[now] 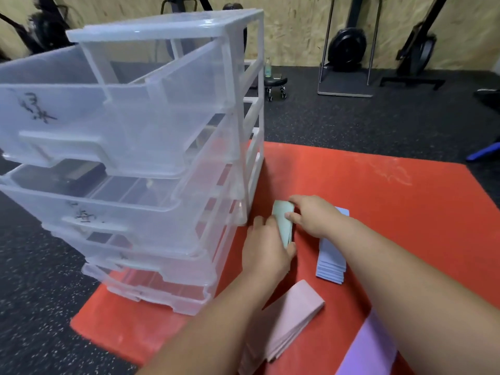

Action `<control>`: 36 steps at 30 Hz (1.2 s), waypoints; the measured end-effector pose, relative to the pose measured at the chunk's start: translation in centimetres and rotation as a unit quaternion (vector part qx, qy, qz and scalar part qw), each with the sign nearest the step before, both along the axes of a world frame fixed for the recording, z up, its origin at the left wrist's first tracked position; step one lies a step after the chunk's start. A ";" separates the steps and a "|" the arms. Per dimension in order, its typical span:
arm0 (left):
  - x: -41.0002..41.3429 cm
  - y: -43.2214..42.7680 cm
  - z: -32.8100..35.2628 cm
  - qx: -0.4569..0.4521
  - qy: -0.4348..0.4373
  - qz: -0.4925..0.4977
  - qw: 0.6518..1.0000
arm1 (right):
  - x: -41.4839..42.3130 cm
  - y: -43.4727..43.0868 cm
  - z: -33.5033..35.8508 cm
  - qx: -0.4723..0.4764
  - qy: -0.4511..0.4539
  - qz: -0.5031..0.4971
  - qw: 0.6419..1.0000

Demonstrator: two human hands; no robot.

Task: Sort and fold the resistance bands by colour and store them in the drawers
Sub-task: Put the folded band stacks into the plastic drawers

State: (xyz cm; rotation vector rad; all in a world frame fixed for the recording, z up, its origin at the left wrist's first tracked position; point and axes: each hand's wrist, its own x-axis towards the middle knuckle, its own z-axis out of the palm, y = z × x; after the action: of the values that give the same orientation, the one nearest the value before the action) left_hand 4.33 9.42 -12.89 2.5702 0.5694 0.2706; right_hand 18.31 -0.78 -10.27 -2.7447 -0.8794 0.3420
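While a clear drawer tower [151, 147] stands open on a red mat [378, 198], a pink band pile [292, 315] and a blue band pile [331, 263] lie beside it. The left hand [266, 250] and right hand [311, 215] grasp a green band stack [284, 226], apparently on edge, near the tower's foot. If the squeeze slackens, the folds could spring apart.

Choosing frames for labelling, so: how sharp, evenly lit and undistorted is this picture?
Head view: wide-angle bending bows the drawer unit; the marker writing on its fronts is smeared, illegible; the left hand, right hand and green bands look slightly soft; light is even, without harsh glare.
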 end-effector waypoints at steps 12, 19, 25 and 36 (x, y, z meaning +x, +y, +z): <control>-0.6 1.6 0.5 -0.183 -0.057 0.052 0.980 | 1.0 0.7 1.0 0.014 0.044 -0.003 0.999; -1.8 0.8 2.7 -0.264 -0.078 0.011 0.961 | -3.4 -0.4 3.4 0.211 0.067 -0.004 0.975; -4.9 -0.7 7.5 -0.325 -0.183 -0.033 0.927 | -8.3 -3.0 8.7 0.375 0.085 0.005 0.923; -11.2 -3.3 17.9 -0.390 -0.231 -0.122 0.883 | -16.8 -8.8 18.0 0.554 0.170 -0.047 0.814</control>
State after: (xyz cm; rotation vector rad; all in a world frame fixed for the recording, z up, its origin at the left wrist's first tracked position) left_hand -6.88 6.09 4.99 1.6814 0.1177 0.4419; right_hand 1.48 -9.55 7.76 -1.5571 -0.5516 0.1861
